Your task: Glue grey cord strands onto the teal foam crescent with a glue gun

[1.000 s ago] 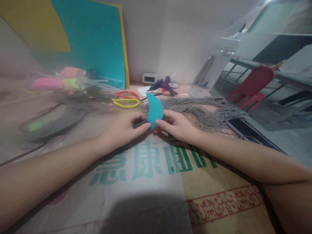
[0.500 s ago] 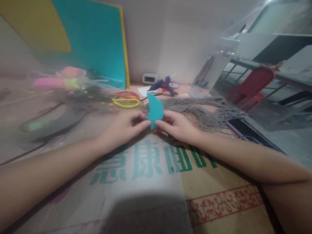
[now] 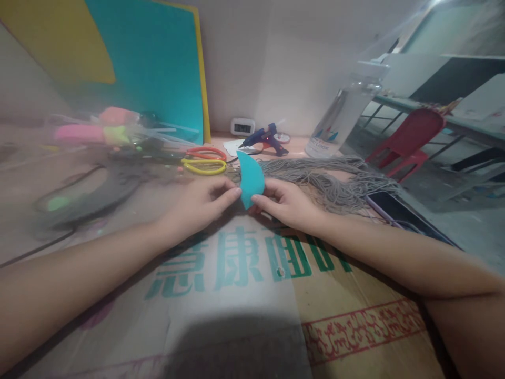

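A turquoise crescent-shaped piece [image 3: 252, 179], flat like paper or foam sheet, stands upright between my hands above the cardboard. My right hand [image 3: 290, 202] pinches its lower right edge, thumb in front and fingers behind. At the left edge, the thumb tip of my left hand [image 3: 211, 197] meets the piece, with the fingers curled; their tips are partly hidden. Just beyond lie scissors with red and yellow handles [image 3: 204, 167] and a bundle of grey cord [image 3: 335, 181].
A blue glue gun [image 3: 268, 139] and a small digital clock [image 3: 242, 126] stand by the wall. A clear bottle [image 3: 335, 123] and a phone [image 3: 406, 213] are right. Turquoise and yellow sheets [image 3: 158, 68] lean at left. Printed cardboard [image 3: 244, 305] covers the front.
My left thumb has slid slightly left, from over the front of the turquoise piece to its edge. The piece has turned slightly; my right hand stays in place.
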